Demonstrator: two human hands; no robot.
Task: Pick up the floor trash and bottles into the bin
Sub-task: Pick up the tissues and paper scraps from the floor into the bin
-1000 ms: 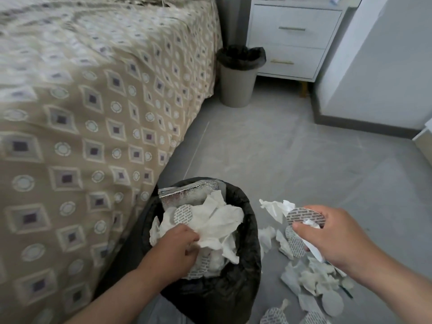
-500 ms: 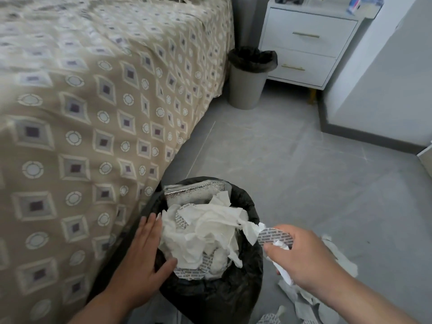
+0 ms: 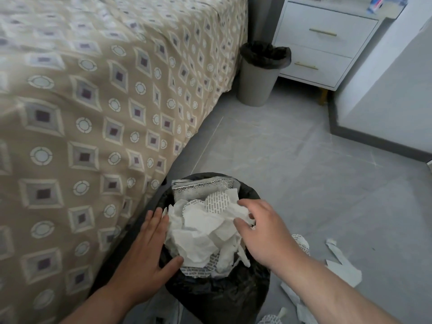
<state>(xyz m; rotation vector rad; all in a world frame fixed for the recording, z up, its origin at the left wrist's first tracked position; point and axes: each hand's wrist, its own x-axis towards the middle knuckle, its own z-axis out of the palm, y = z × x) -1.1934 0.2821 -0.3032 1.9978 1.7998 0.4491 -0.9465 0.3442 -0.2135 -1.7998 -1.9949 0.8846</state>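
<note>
While the left hand (image 3: pixel 142 258) was laid flat and spread wide against the near-left rim of the black-lined bin (image 3: pixel 217 298), the right hand (image 3: pixel 261 232) was pressed, fingers loosely curled, onto the heaped white tissue (image 3: pixel 198 237) between both hands; whether anything was gripped could not be told. Torn paper scraps (image 3: pixel 341 265) were seen on the grey floor (image 3: pixel 292 160) just right of the right wrist. Beyond both hands, a second bin (image 3: pixel 258 76) was seen.

Your right hand (image 3: pixel 264 232) covers the right rim of the bin (image 3: pixel 217 298); whether its fingers pinch any paper (image 3: pixel 198 232) underneath cannot be told. Bin base is cut off by the bottom edge. Scraps (image 3: pixel 343 270) right of that hand run behind your forearm. The bedspread (image 3: pixel 58 26) far from your left hand (image 3: pixel 142 260) is blurred.
</note>
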